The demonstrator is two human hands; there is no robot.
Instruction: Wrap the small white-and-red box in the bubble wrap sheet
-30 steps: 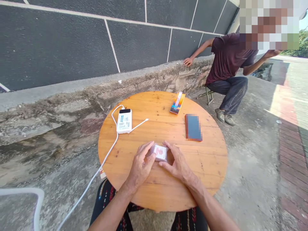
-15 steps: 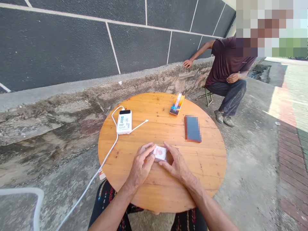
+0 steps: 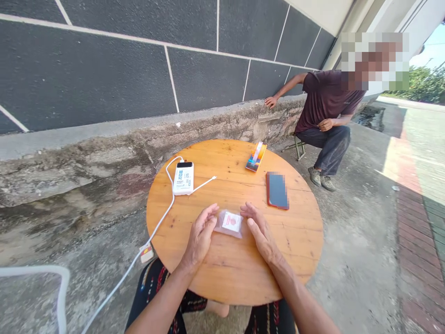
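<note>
A small white box with red print (image 3: 232,221), wrapped in clear plastic or bubble wrap, lies on the round wooden table (image 3: 222,273) between my hands. Just left of it is my left hand (image 3: 202,232), fingers stretched forward and its tips at the edge of the wrap; whether they touch it I cannot tell. My right hand (image 3: 259,229) stands a little apart on the other side, palm turned inward and fingers extended. Neither hand grips anything.
A white power bank (image 3: 183,178) with white cables sits at the table's left. Farther back stands an orange tape dispenser (image 3: 256,157); a dark phone (image 3: 277,190) lies at the right. Beyond, a seated person (image 3: 327,102) rests one hand on the wall ledge.
Both hands have let go of the wrapped box and moved apart, leaving it on the table with its wrap spread out. The camera view has tilted up slightly.
</note>
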